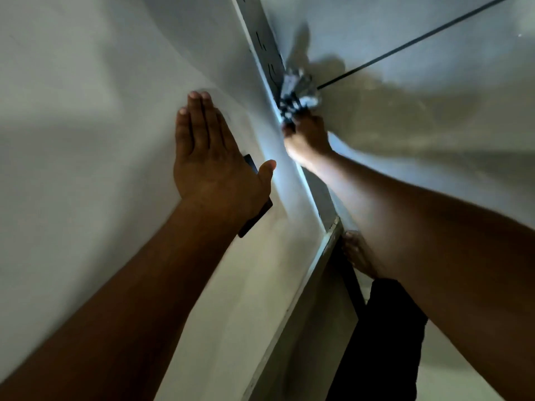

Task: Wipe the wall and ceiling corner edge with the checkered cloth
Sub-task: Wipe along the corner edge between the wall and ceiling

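Pressing flat against the pale grey painted wall [86,140], the left hand [211,157] has its fingers straight and together, thumb spread, with a thin dark rectangular object [256,218] pinned under the palm. Right of it runs the white corner edge strip [311,195] where wall meets ceiling. The right hand [307,137] reaches up to that strip, fingers curled tight around the bunched black-and-white checkered cloth [298,91], which touches the edge. A thin dark line [419,39] crosses the pale ceiling [434,111] beyond.
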